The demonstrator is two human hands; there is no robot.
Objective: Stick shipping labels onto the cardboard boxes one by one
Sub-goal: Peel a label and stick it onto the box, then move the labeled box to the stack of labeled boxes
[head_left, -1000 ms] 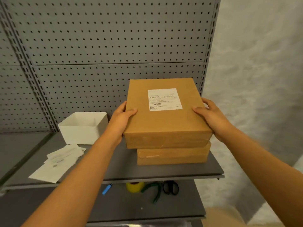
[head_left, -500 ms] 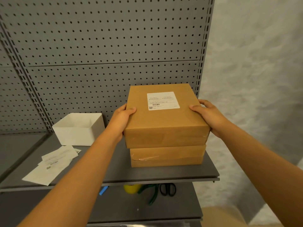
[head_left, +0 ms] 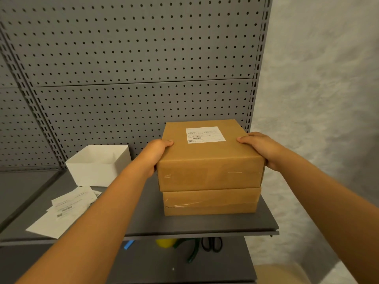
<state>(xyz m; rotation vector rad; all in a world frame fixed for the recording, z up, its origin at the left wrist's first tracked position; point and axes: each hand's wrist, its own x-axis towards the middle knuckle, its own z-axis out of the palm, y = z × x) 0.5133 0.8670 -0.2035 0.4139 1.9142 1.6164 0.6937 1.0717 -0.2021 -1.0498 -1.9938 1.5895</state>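
Lowered since a second ago, the labelled box (head_left: 209,158) now sits on the lower box (head_left: 211,201) on the shelf (head_left: 205,226), stacked to clear room. Left hand (head_left: 155,154) and right hand (head_left: 260,148) grip its sides, fingers hidden behind (thumbs on top), squaring it. Farther left lie spare labels (head_left: 67,210).
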